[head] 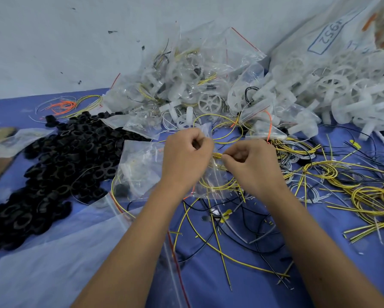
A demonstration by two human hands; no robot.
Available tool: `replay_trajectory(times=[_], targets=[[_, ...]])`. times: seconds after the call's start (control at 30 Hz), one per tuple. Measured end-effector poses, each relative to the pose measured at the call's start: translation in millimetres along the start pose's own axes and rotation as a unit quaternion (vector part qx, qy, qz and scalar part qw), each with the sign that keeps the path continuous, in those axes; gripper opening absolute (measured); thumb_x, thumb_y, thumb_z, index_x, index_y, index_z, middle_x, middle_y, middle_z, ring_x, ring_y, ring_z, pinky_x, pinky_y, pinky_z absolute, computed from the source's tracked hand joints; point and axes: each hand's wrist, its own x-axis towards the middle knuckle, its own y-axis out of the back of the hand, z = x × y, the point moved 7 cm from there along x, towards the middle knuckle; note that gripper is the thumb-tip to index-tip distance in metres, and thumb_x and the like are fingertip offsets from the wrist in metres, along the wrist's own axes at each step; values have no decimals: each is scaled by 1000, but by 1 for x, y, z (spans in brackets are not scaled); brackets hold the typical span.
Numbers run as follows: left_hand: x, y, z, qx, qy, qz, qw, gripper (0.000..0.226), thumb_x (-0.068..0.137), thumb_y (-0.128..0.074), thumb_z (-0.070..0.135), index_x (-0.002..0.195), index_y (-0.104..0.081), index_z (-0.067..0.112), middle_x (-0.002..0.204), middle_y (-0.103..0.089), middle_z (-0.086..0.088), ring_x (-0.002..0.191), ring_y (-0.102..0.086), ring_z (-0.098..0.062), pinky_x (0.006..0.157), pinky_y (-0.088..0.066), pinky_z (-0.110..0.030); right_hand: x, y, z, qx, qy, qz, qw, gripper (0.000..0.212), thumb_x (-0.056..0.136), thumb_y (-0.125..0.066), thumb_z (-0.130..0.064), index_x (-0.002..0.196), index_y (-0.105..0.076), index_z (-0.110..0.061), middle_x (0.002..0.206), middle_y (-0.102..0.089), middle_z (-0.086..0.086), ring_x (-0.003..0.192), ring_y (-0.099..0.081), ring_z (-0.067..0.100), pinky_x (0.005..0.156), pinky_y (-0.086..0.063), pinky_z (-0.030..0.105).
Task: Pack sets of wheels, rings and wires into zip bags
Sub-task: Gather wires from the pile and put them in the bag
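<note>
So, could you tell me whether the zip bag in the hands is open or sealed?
Open: left hand holds the zip bag while right hand pinches yellow wires at its mouth.

Both bare forearms reach up from the bottom edge toward frame centre. The left hand (185, 156) is curled closed, knuckles up; the right hand (252, 162), just beside it, pinches with fingertips pointing left.

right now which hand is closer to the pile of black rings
Left. The left hand is beside the pile of black rings, holding the zip bag; the right hand lies farther off, over the wires.
</note>
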Motion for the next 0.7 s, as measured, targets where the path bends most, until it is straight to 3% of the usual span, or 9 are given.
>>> replay_trajectory(times=[0.1,0.17,0.27,0.33,0.43,0.5,0.6,0.7], targets=[[-10,-13,15,82,-35,14,996,22,84,-60,26,65,-58,14,55,-55,4,57,-52,-18,58,-45,-38,1,-10,-1,133,-19,-56,989,17,87,-69,-4,77,-78,-14,66,-74,0,61,-63,3,61,-47,19],[-18,-21,27,111,-70,25,991,25,88,-59,29,69,-55,14,62,-57,2,65,-53,-25,61,-44,-42,0,-10,-1,165,-19,-59,984,24,88,-64,0,72,-76,-14,62,-70,2,60,-54,2,57,-43,19],[-28,-31,40,87,-125,10,988,23,91,-61,26,73,-53,14,69,-56,2,69,-51,-25,64,-43,-43,-2,-9,5,224,-57,-50,972,36,88,-62,4,61,-73,-16,53,-61,-5,52,-47,2,47,-39,16],[-32,-31,44,78,-138,17,987,21,91,-63,26,77,-52,15,69,-53,7,68,-48,-21,62,-41,-41,-3,-9,11,289,-102,-44,951,31,91,-62,4,67,-75,-12,60,-66,0,54,-53,9,49,-40,18],[-32,-23,37,121,-76,83,986,26,90,-64,34,80,-44,21,68,-42,11,66,-39,-13,59,-29,-34,-1,-13,19,354,-153,-54,921,15,96,-62,-3,89,-76,-4,75,-65,17,66,-52,23,59,-40,28],[-30,-18,25,162,-6,99,982,29,89,-63,42,87,-42,23,75,-48,12,72,-43,-15,63,-27,-33,0,-16,20,367,-156,-68,915,18,96,-60,0,92,-76,-6,69,-62,9,57,-47,18,49,-36,21],[-22,-13,4,168,60,69,981,27,88,-62,40,93,-47,18,86,-60,6,83,-57,-23,67,-40,-38,0,-18,17,359,-134,-81,920,21,96,-58,4,102,-77,-5,65,-64,1,45,-41,7,41,-31,15],[-17,-8,1,133,67,53,987,17,89,-60,30,82,-53,17,75,-60,5,78,-58,-23,71,-48,-42,1,-17,13,347,-111,-68,929,17,94,-64,2,102,-77,-6,73,-72,5,47,-44,10,42,-34,19]])
